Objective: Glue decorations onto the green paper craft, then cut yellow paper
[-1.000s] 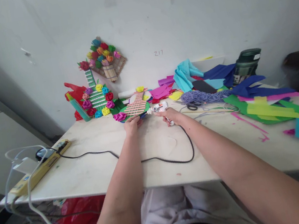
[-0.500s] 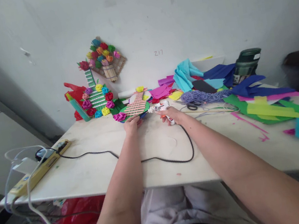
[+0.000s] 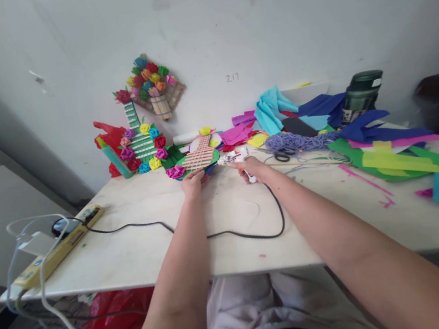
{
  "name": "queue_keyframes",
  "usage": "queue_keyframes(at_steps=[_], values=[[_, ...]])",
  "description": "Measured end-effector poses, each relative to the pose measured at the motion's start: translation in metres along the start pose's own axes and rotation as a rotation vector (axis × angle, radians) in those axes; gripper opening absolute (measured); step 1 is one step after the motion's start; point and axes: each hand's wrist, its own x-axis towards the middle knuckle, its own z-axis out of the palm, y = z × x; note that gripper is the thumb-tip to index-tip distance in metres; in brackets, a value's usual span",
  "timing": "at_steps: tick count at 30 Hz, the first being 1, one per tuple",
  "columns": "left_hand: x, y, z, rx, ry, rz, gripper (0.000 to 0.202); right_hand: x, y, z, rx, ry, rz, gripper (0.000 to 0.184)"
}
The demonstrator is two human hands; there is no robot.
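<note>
My right hand (image 3: 252, 169) is closed round a white glue gun (image 3: 239, 155), its nozzle pointing left at the edge of a paper guitar (image 3: 198, 159). This guitar has a green body, pale pink strips across it, a magenta paper flower at lower left and a yellow one at the tip. At its near edge, my left hand (image 3: 194, 182) grips it with the fingers partly hidden. To the left stands a second guitar (image 3: 143, 143), upright and ringed with paper flowers.
A yellow power strip (image 3: 60, 247) lies at left, and a black cord (image 3: 248, 235) loops across the table (image 3: 134, 257). Purple yarn (image 3: 300, 141), scissors (image 3: 282, 156), a dark green bottle (image 3: 362, 97) and coloured paper (image 3: 399, 159) fill the right side. A flower-basket craft (image 3: 156, 85) leans on the wall.
The glue gun's nozzle has shifted very slightly at the guitar's right edge. My left hand keeps its place on the guitar.
</note>
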Motion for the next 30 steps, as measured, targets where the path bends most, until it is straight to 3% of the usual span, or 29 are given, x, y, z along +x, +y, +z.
queue_keyframes(at_steps=[30], values=[[0.0046, -0.0014, -0.0013, -0.02, 0.003, -0.018, 0.011, 0.0027, -0.0008, 0.0017, 0.048, 0.135, 0.047, 0.037]])
